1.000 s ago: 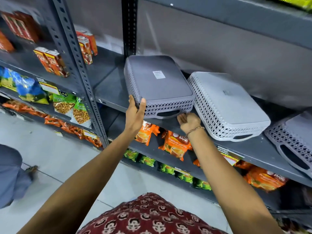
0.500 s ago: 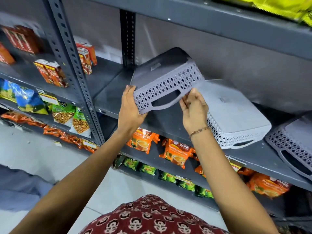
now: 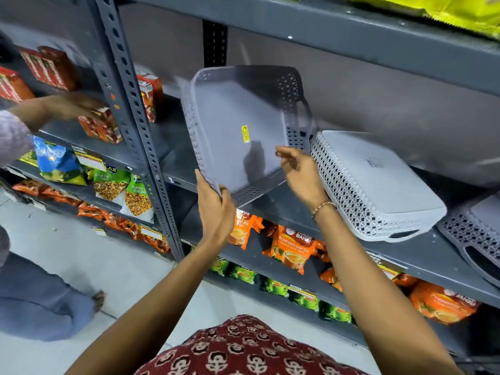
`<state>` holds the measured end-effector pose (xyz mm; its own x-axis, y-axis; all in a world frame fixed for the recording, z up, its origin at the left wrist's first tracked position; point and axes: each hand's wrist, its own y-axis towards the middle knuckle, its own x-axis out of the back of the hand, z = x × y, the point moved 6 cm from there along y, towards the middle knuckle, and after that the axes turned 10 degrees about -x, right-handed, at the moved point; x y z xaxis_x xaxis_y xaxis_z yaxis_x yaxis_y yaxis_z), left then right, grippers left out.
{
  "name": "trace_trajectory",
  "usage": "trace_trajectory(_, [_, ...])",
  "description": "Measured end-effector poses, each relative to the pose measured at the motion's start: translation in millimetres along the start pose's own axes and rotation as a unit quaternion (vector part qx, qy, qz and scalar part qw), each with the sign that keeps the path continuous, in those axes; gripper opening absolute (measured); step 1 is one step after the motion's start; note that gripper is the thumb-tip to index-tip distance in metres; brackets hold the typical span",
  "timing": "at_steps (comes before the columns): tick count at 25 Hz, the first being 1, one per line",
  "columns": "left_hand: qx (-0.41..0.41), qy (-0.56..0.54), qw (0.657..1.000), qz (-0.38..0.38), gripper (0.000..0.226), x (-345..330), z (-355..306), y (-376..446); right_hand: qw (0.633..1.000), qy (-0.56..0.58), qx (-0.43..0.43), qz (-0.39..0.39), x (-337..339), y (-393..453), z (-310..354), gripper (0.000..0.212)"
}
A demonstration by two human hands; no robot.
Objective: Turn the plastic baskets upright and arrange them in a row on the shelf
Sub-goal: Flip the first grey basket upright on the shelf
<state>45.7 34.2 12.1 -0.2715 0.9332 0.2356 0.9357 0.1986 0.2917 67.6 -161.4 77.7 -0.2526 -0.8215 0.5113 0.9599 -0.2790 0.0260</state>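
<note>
A grey plastic basket (image 3: 238, 123) with pierced walls is lifted off the shelf and tipped so its open inside faces me, a yellow sticker on its floor. My left hand (image 3: 215, 209) grips its lower left rim. My right hand (image 3: 299, 169) is at the lower right corner with fingers spread; whether it touches the basket is unclear. To the right, a white lattice basket (image 3: 378, 185) lies upside down on the grey shelf (image 3: 284, 209). A darker grey basket (image 3: 476, 234) lies upside down at the far right, partly cut off.
A perforated steel upright (image 3: 135, 112) stands left of the basket. The shelf above (image 3: 351, 31) hangs low overhead. Tea packets (image 3: 295, 247) fill the shelf below. At left, another person's hand (image 3: 65, 106) reaches for red boxes (image 3: 100, 125); that person stands on the floor.
The grey basket went from lying upside down on the shelf to being lifted and rotated, its opening now facing me. My right hand has loosened from its rim. Another person's arm entered at left.
</note>
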Motion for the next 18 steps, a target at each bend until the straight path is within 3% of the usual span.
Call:
trace_trajectory(5, [0.086, 0.067, 0.994, 0.002, 0.065, 9.3, 18.5, 30.9, 0.961, -0.253, 0.007, 0.111, -13.3, 22.9, -40.9, 0.036])
trace_trajectory(9, [0.148, 0.072, 0.986, 0.027, 0.047, 11.7, 32.5, 62.9, 0.951, -0.281, 0.033, 0.122, -17.5, 36.7, -34.9, 0.039])
trace_trajectory(10, [0.133, 0.096, 0.986, 0.036, 0.054, 12.8, 32.4, 68.8, 0.951, -0.282, 0.036, 0.123, -16.4, 41.8, -32.4, 0.038])
trace_trajectory(12, [0.013, 0.168, 0.985, 0.039, 0.068, 10.8, 14.3, 76.3, 0.951, -0.282, 0.023, 0.126, -10.7, 55.5, -32.9, 0.039])
trace_trajectory(14, [-0.133, 0.269, 0.946, 0.124, 0.059, -14.1, -9.2, 73.3, 0.948, -0.293, 0.001, 0.124, -3.0, 69.0, -36.5, 0.040])
trace_trajectory(16, [-0.153, 0.354, 0.869, 0.311, 0.046, -48.8, -16.6, 61.0, 0.939, -0.321, -0.002, 0.122, -1.7, 77.0, -39.8, 0.032])
trace_trajectory(18, [-0.159, 0.413, 0.810, 0.385, 0.027, -64.9, -15.4, 57.6, 0.931, -0.345, 0.005, 0.119, -4.5, 79.1, -39.6, 0.024])
